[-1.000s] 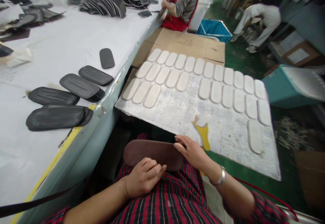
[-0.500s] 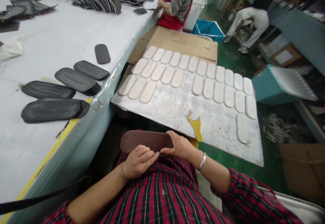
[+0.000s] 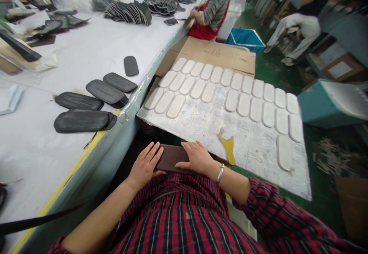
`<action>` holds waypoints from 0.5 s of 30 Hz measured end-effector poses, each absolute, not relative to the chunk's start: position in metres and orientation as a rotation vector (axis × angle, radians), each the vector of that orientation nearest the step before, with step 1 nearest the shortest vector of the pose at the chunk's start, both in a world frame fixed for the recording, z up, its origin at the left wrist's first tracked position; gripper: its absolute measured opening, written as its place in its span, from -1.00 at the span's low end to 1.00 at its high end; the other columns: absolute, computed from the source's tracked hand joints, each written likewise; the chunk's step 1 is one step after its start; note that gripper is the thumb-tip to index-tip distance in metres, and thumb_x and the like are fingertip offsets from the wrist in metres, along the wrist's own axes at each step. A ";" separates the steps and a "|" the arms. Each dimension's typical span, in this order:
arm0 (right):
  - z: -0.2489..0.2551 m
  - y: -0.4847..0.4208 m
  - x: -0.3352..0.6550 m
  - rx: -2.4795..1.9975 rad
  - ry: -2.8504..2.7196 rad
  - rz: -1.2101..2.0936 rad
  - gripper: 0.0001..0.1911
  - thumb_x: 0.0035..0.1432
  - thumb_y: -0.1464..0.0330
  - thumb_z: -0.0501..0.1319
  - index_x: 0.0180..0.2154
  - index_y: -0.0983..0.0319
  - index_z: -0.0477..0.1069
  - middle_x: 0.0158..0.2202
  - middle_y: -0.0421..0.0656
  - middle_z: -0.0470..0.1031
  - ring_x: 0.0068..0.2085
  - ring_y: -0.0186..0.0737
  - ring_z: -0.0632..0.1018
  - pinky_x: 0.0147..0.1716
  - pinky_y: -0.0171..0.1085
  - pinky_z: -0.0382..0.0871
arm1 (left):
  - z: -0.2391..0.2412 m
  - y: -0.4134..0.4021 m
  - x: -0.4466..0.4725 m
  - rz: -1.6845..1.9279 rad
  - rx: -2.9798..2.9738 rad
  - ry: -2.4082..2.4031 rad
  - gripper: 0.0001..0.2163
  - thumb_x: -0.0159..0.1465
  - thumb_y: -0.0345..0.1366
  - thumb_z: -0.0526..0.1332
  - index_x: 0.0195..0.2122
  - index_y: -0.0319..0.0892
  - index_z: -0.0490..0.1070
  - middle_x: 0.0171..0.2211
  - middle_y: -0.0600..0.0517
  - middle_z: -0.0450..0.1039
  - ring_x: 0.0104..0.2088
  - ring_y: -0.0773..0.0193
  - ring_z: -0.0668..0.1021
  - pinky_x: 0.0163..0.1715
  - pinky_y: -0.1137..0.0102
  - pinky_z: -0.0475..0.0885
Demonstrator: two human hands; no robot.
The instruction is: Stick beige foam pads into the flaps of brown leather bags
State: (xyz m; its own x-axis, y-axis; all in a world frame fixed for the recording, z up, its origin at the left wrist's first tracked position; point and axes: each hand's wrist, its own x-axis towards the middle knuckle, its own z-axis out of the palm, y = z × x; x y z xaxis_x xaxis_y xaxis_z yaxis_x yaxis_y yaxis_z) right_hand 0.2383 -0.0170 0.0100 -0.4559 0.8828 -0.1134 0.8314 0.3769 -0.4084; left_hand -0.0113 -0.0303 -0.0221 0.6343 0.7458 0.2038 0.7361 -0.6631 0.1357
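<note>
In front of my waist, low over my lap, lies a brown leather panel (image 3: 172, 157), long and apparently round-ended. My left hand (image 3: 145, 165) grips its left end, fingers over the top and thumb along the near edge. At the other end my right hand (image 3: 198, 158) clasps it, thumb on the face and fingers at the far edge. Both ends are covered by my hands. Just beyond, on the low board (image 3: 198, 129), rests a yellow forked scraper-like tool (image 3: 228, 148), touched by neither hand.
Rows of white oval pieces (image 3: 244, 104) lie on the board. The left table (image 3: 94, 50) bears dark oval panels (image 3: 82, 120) near its edge and stacked dark pieces (image 3: 129, 13) farther back. A co-worker (image 3: 214, 12) sits beyond a cardboard sheet (image 3: 218, 52). A blue bin (image 3: 247, 41) stands behind.
My left hand has shifted from the panel's near edge to its left end, fingers now flatter over it. My right hand keeps hold of the right end. The camera view has shifted.
</note>
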 end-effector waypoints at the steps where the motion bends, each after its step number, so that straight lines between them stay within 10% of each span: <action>1: 0.010 -0.019 0.237 -1.567 -2.502 0.601 -0.10 -0.06 -0.18 0.05 0.15 0.30 0.09 0.07 0.06 0.29 0.08 0.04 0.27 0.11 0.06 -0.07 | -0.023 -0.031 -0.011 0.384 2.802 1.274 -0.24 0.08 0.15 0.08 0.18 -0.29 0.08 0.21 -0.23 0.02 0.22 -0.08 0.05 0.15 0.09 0.09; 15: 0.013 -0.036 0.206 -1.200 -2.669 0.367 -0.30 0.17 0.02 -0.03 0.19 0.32 0.03 0.24 -0.04 0.00 0.26 -0.09 -0.05 0.21 -0.05 -0.22 | -0.023 -0.031 -0.010 0.371 2.851 1.281 -0.31 0.14 0.10 0.05 0.19 -0.25 0.08 0.20 -0.21 0.05 0.21 -0.06 0.09 0.12 0.09 0.10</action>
